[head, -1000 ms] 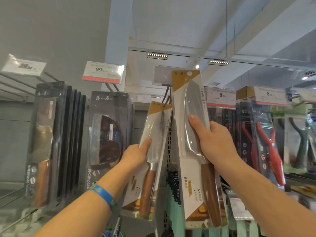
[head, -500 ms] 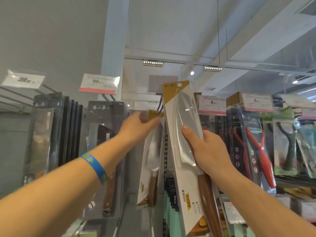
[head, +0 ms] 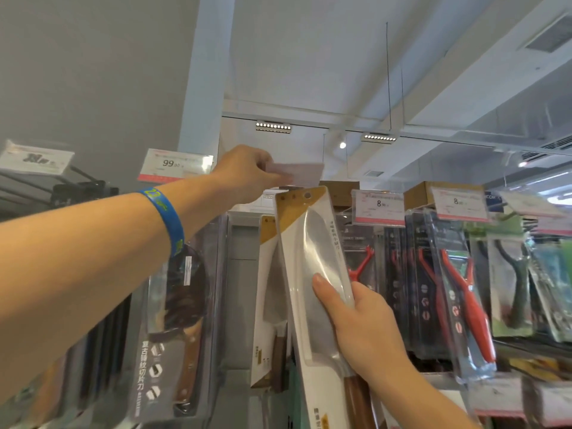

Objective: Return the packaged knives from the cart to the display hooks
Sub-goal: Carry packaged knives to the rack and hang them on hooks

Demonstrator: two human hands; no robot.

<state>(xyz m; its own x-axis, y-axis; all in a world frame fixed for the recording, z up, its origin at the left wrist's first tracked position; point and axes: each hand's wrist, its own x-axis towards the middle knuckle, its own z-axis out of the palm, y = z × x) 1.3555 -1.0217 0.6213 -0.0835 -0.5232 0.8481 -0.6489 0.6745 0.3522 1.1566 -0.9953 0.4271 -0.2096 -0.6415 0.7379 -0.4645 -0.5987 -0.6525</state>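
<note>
A packaged knife [head: 309,258] is gripped in the right hand [head: 362,323]. The thumb is laid across the clear blister over the blade and the remaining fingers are curled behind the white backing card. The pack is held up in front of the display and tilted, its mustard-yellow top leaning to the left and its wooden handle [head: 356,397] cut off by the lower edge of the view. The hang hole [head: 307,195] at the top of the card lies just below a pale price label [head: 297,173]. Whether the hole has met a hook cannot be told, as the hook is hidden behind the label.

The near end of that label is pinched by the left hand [head: 247,171], whose fingers are curled around it. A blue wristband [head: 164,218] is worn on the left forearm.

Directly behind the held pack, a second knife of the same packaging [head: 269,292] is seen hanging upright. To the left, a dark-packaged cleaver [head: 176,320] is hung beneath a price tag marked 99 [head: 175,165]. To the right, red peelers in clear packs [head: 461,289] are hung under tags marked 8 [head: 379,205]. A green-backed pack [head: 510,289] is shown further right, blurred. Strip lights [head: 273,126] are fixed to the ceiling above.
</note>
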